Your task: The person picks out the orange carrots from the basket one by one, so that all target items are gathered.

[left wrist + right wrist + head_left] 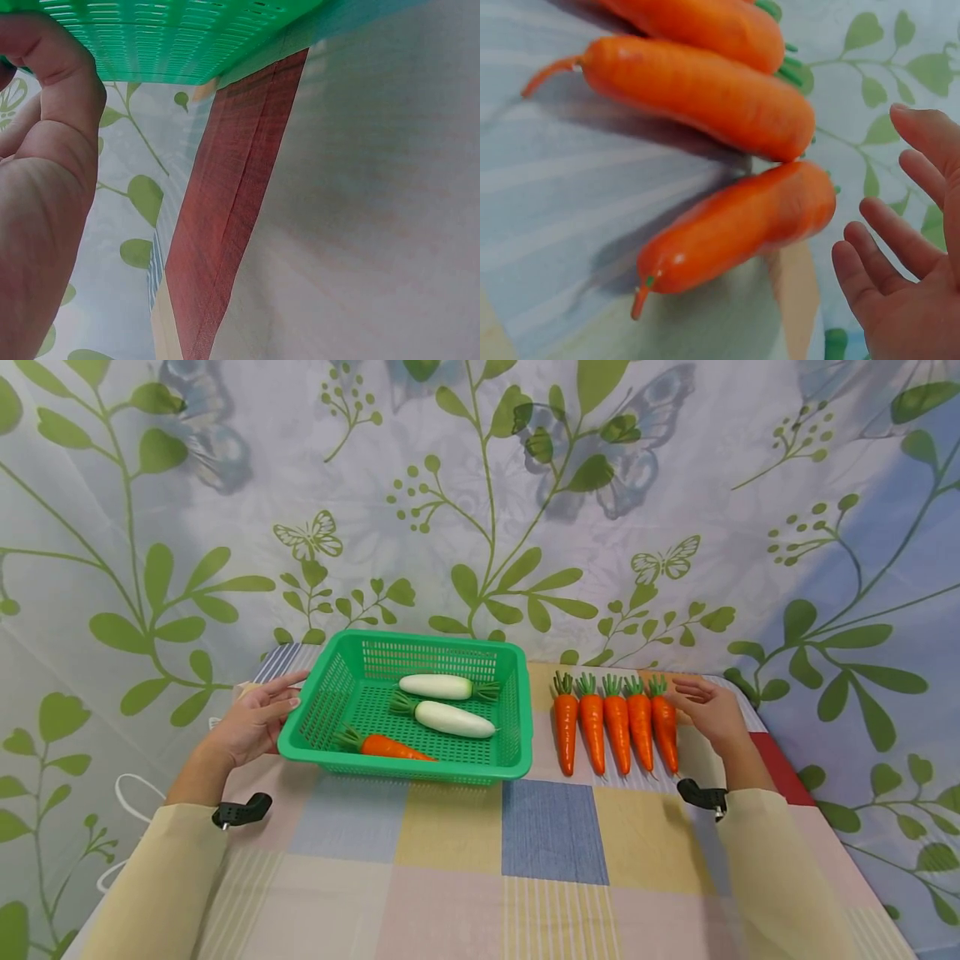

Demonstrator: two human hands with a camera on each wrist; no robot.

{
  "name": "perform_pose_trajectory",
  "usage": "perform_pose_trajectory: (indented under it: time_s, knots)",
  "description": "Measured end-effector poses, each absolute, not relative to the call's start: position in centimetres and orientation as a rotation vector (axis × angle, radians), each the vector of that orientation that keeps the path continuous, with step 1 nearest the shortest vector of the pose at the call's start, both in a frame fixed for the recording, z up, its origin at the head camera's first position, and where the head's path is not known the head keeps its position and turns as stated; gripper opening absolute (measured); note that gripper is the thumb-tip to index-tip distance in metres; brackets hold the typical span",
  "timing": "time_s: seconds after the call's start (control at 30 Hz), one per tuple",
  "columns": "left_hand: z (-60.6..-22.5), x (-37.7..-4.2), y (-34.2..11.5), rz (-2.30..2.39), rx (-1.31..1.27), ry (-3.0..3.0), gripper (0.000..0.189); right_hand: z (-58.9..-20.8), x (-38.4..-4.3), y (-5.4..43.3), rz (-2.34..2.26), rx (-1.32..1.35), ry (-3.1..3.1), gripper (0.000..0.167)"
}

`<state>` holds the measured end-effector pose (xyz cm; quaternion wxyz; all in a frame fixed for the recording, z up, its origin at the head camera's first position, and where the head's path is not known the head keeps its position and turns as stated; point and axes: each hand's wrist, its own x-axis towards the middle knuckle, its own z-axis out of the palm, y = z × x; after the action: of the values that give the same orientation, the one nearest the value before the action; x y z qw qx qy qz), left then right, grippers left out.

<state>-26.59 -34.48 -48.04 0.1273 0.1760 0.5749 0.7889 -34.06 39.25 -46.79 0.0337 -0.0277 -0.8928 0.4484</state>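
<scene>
A green plastic basket [405, 767] holds two white radishes [453, 718] with green tops and one carrot [393, 747] near its front wall. My left hand [253, 720] is at the basket's left side, fingers extended toward the rim and thumb right at its edge; in the left wrist view the basket partly hides the fingertips. Several orange carrots [617, 727] lie in a row to the right, green tops pointing away from me. Beside the rightmost carrot [739, 229] is my right hand [707, 710], fingers spread and relaxed, with a gap to the carrot in the right wrist view.
A patchwork-patterned cloth [450, 893] covers the table. Behind it hangs a curtain [420, 552] printed with leaves and butterflies. A white cable [123, 802] loops at the left edge. Both wrists carry black camera mounts [243, 810].
</scene>
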Motion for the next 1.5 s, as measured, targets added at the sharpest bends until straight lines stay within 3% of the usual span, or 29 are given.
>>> perform_pose_trajectory:
  time_s: [0.27,0.83,1.5]
  knots:
    - [-47.9,-26.6,-34.4,2.304,0.475,1.665,0.054,-46.2,-33.5,37.4,1.370,-0.081,-2.684,0.069]
    - [-47.8,-26.5,-34.4,2.310,0.466,1.658,0.056,-46.2,-30.5,31.3,1.367,0.109,-2.529,0.050]
    - [-47.6,-26.5,-34.4,2.280,0.486,1.678,0.058,-45.1,-27.3,24.1,1.647,0.575,-2.451,0.039]
